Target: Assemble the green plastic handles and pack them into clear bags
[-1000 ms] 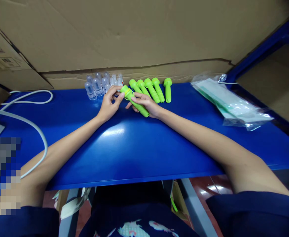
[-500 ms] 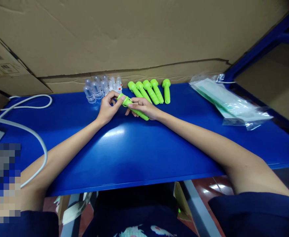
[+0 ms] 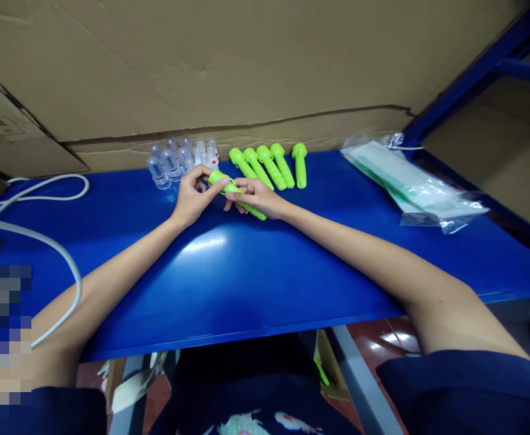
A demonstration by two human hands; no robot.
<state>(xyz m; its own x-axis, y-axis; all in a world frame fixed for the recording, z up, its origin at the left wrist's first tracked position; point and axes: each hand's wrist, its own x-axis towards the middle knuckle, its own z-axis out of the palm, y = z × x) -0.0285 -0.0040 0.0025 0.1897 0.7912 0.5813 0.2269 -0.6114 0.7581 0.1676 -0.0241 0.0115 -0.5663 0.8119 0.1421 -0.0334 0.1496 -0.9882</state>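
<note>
Both hands hold one bright green plastic flashlight (image 3: 233, 188) over the middle of the blue table. My left hand (image 3: 195, 193) is closed round its head end, thumb on top. Gripping the barrel, my right hand (image 3: 258, 196) hides part of it, and the tail end points down to the right. Just behind, several more green flashlights (image 3: 274, 167) lie in a row, the rightmost one (image 3: 300, 166) a little apart. To the left of the row stand several clear plastic tubes (image 3: 171, 164), some with white bases and red dots.
A clear plastic bag (image 3: 410, 184) with flat white and green contents lies at the right. White cables (image 3: 61, 241) loop over the left side. Cardboard (image 3: 229, 66) walls the back; a blue frame post (image 3: 464, 78) rises at the right.
The flashlight's head end now sits closer to the left palm, with its ring turned slightly. The whole view has shifted a little; the other things lie as before.
</note>
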